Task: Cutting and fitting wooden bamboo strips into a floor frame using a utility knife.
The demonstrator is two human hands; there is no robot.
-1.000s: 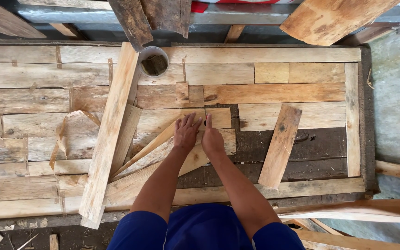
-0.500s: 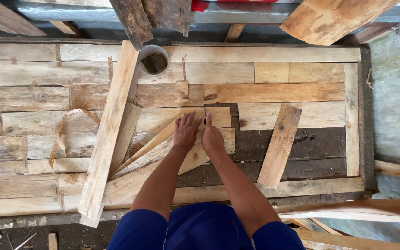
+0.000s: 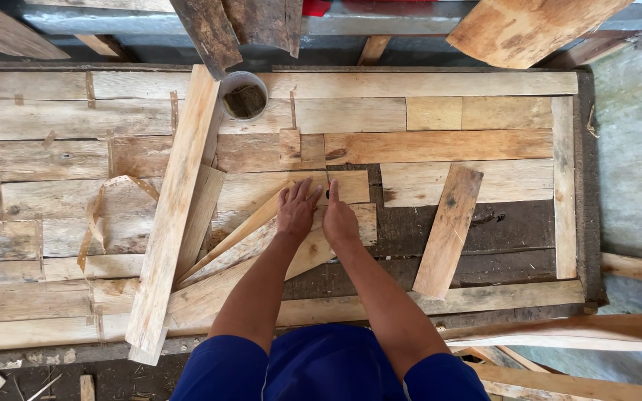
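Head view: both hands flat, fingers spread, grasping nothing. Left hand (image 3: 296, 210) presses down on thin angled wood strip (image 3: 250, 230); right hand (image 3: 338, 217) rests beside it on short pale board (image 3: 351, 223), index finger pointing far, likely pinning pieces in place. Strip and board lie mid-bench, among patchwork of planks on bench (image 3: 484, 83). Long plank (image 3: 172, 215) lies diagonally at left, over other boards. Loose short plank (image 3: 449, 230) at right, tilted. Round can (image 3: 244, 95) at far edge, upright, holds dark contents, unclear what.
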